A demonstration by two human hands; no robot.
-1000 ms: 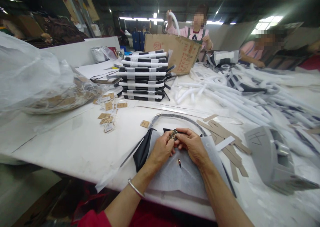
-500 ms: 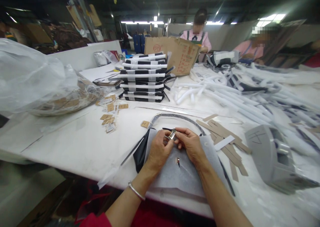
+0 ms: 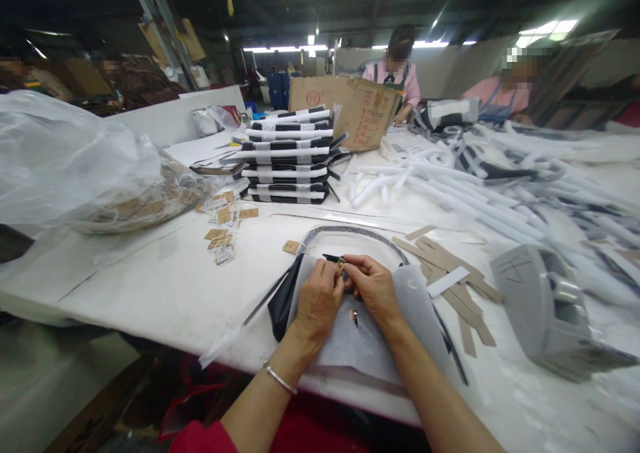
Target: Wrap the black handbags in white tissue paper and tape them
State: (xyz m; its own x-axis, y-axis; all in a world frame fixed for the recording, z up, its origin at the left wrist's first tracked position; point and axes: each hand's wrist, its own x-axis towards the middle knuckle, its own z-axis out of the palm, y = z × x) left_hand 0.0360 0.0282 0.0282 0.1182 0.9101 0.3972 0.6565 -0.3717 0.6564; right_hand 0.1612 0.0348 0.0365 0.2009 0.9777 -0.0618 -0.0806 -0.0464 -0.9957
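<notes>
A black handbag lies on the table in front of me, its grey handle arching away. A translucent white sheet covers the bag's front. Both hands meet near the bag's top edge. My left hand pinches a small metal clasp from the left, and my right hand grips it from the right; fingers hide most of it. Beside them shows a bit of black flap. Lower down, a small shiny metal fitting pokes through the sheet.
Brown card strips and a grey tape dispenser are on the right. Small tags lie leftward, near a plastic bag. Behind stand stacked wrapped black bags, a carton and white foam tubes. Two co-workers sit beyond.
The clasp, earlier held up with its silver face showing, is now tilted and lower against the black flap, mostly covered by fingers. My left hand has turned over more, knuckles up.
</notes>
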